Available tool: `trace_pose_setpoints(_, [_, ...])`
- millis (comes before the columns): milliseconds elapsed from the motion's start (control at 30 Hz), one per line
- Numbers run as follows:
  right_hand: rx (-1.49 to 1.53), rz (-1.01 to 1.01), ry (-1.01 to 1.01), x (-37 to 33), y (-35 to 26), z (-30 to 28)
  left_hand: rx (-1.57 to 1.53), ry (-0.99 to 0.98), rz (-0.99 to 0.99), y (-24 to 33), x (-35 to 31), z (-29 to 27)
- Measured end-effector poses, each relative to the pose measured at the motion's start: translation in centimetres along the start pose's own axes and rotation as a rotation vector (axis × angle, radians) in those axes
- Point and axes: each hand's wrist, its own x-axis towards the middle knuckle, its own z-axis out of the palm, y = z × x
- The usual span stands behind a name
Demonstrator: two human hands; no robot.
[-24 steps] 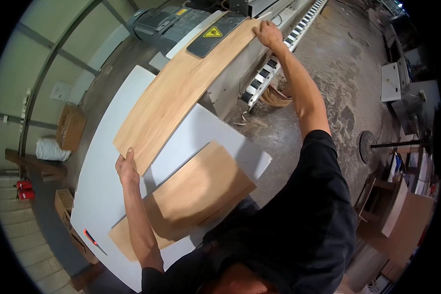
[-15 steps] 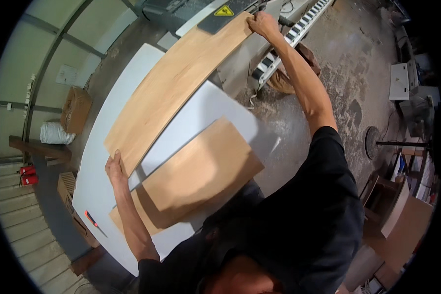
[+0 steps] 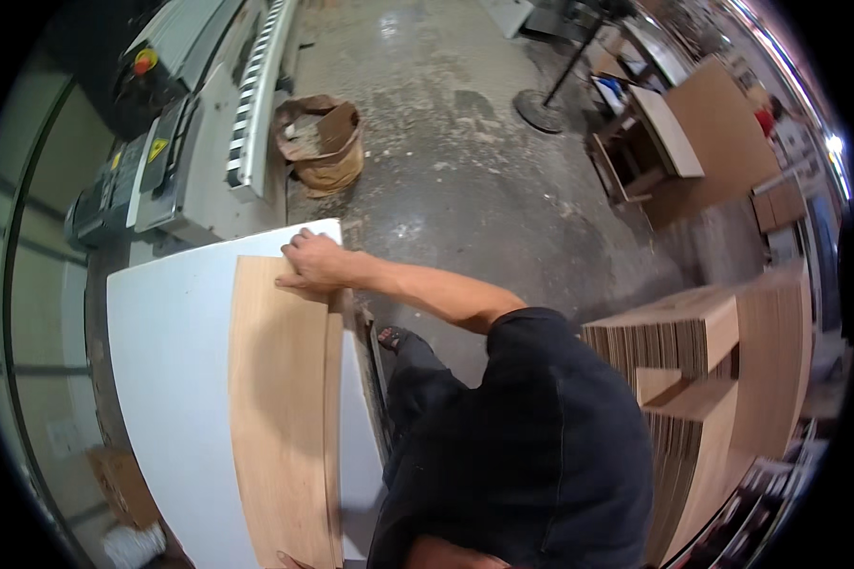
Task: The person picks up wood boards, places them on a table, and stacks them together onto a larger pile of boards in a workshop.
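A long wood-grain board (image 3: 275, 408) lies lengthwise on a white tabletop (image 3: 171, 379). Its far end is in my right hand (image 3: 315, 263), the thumb on the upper face and the fingers bent around the corner. A second wood-grain board (image 3: 334, 436) shows as a narrow strip along the right side of the first, mostly covered by it. Of my left hand (image 3: 292, 561), only a small part appears at the lower edge of the picture, over the near end of the top board; its grip is out of sight.
Beyond the table stands a grey machine (image 3: 194, 180) with a striped rail (image 3: 249, 104). A brown sack (image 3: 327, 147) of scraps sits beside it. Stacked cardboard-coloured panels (image 3: 678, 332) stand to the right, behind me. Farther off are a wooden piece (image 3: 664, 133) and a round-based stand (image 3: 539, 112).
The view has swung to the right. The board, held up against the machine before, has come back onto the table over the second board. My right hand is still at its far end.
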Motion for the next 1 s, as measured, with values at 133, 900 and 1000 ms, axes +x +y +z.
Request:
trace_pose_setpoints(133, [0.179,0.157,-0.166,-1.0,-0.7,-0.3,0.066,-0.077,-0.054,-1.4,2.0,-2.0])
trace_pose_setpoints(900, [0.611,0.681,-0.304,-20.0,-1.6,-9.7,-0.210,-0.446,0.091,-3.9,1.4,-6.6])
trace_pose_setpoints(1000, [0.824,0.209,0.054,-17.5,-2.9,-8.6,-0.132,-0.565,0.303,-2.3,-1.6,-11.8])
